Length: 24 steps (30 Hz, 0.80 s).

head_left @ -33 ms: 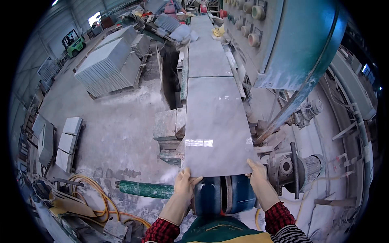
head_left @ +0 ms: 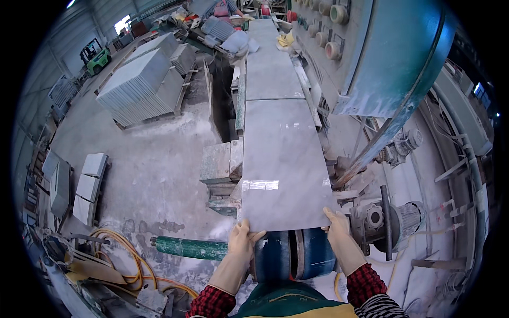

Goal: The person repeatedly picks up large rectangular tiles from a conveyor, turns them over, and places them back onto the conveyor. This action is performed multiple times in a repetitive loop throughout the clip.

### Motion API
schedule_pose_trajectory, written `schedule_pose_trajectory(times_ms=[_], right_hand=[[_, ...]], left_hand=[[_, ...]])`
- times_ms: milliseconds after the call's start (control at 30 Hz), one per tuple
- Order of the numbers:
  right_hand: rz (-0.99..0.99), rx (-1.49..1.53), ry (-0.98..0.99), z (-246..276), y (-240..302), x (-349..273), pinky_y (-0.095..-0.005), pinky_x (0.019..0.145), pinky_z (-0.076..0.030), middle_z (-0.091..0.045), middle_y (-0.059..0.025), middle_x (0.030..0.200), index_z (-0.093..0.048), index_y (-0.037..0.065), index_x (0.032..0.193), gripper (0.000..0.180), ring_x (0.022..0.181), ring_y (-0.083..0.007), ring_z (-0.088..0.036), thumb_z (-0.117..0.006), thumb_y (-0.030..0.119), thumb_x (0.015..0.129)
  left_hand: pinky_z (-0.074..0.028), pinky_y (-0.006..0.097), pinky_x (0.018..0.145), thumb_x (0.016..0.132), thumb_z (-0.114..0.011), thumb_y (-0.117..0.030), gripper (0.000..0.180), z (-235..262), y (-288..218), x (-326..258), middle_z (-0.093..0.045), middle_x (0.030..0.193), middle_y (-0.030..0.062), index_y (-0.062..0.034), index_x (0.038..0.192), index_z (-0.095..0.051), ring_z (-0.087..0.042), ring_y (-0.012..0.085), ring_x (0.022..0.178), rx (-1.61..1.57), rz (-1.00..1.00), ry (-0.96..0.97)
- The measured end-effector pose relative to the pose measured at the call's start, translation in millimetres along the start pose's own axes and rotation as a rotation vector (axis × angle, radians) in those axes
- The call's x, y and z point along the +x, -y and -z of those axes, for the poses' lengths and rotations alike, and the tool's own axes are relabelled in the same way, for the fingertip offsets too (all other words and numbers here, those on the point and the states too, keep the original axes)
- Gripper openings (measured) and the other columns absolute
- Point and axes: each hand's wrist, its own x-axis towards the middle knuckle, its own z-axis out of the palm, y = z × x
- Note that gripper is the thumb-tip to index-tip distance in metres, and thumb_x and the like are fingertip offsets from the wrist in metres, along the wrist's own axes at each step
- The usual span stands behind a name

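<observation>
A polished light-grey stone slab (head_left: 283, 164) lies flat on the conveyor, its near edge facing me. My left hand (head_left: 242, 239), in a pale cream glove, grips the slab's near left corner, with the thumb along the near edge. At the near right corner my right hand (head_left: 337, 229), gloved the same way, is closed on the slab's edge; the fingers under it are hidden. Below the near edge, between my forearms, shows the conveyor's blue belt roller (head_left: 273, 257). Beyond this slab another grey slab (head_left: 273, 77) lies on the line, with a thin gap between them.
Stacked slabs (head_left: 140, 85) stand on the floor at the left, with smaller slabs (head_left: 89, 188) nearer. Yellow hoses (head_left: 135, 259) and a green roller (head_left: 188, 248) lie at the lower left. A control cabinet (head_left: 389, 58) overhangs the right side, above a motor (head_left: 395, 222). Another person (head_left: 225, 8) is at the far end.
</observation>
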Motion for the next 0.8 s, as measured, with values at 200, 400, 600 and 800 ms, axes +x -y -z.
schedule_pose_trajectory(times_ms=[200, 400, 600, 800], right_hand=[[0.006, -0.023, -0.026, -10, 6, 0, -0.0286, 0.060, -0.057, -0.075, -0.0061, 0.106, -0.071, 0.002, 0.125, 0.042, 0.082, -0.0147, -0.072, -0.080, 0.029, 0.096], [-0.008, -0.016, 0.023, -11, 12, 16, -0.0284, 0.062, -0.057, -0.075, -0.0065, 0.113, -0.069, 0.001, 0.128, 0.047, 0.091, -0.0148, -0.071, -0.080, 0.033, 0.096], [-0.125, 0.140, -0.124, -16, 19, 18, -0.0281, 0.059, -0.056, -0.074, -0.0049, 0.109, -0.071, 0.006, 0.123, 0.038, 0.083, -0.0163, -0.068, -0.081, 0.030, 0.096], [-0.318, 0.819, 0.015, -22, -9, -31, -0.0325, 0.079, -0.060, -0.068, -0.0127, 0.129, -0.061, 0.003, 0.134, 0.039, 0.107, -0.0245, -0.069, -0.073, 0.023, 0.103]], left_hand=[[-0.069, 0.039, 0.086, 0.110, -0.057, -0.024, 0.034, 9, 8, 20, -0.066, 0.121, 0.0210, 0.0043, 0.128, -0.054, -0.075, 0.0287, 0.096, -0.009, 0.000, 0.041], [-0.069, 0.040, 0.086, 0.110, -0.059, -0.026, 0.034, 4, 7, 36, -0.066, 0.124, 0.0191, 0.0019, 0.129, -0.054, -0.075, 0.0285, 0.098, -0.042, 0.010, 0.049], [-0.068, 0.038, 0.083, 0.110, -0.061, -0.028, 0.034, -2, -1, 36, -0.067, 0.123, 0.0167, -0.0015, 0.130, -0.054, -0.075, 0.0271, 0.094, -0.016, 0.029, 0.048], [-0.069, 0.038, 0.087, 0.110, -0.060, -0.027, 0.032, -3, 5, 38, -0.066, 0.124, 0.0171, -0.0019, 0.129, -0.054, -0.075, 0.0275, 0.095, -0.052, 0.056, -0.020]])
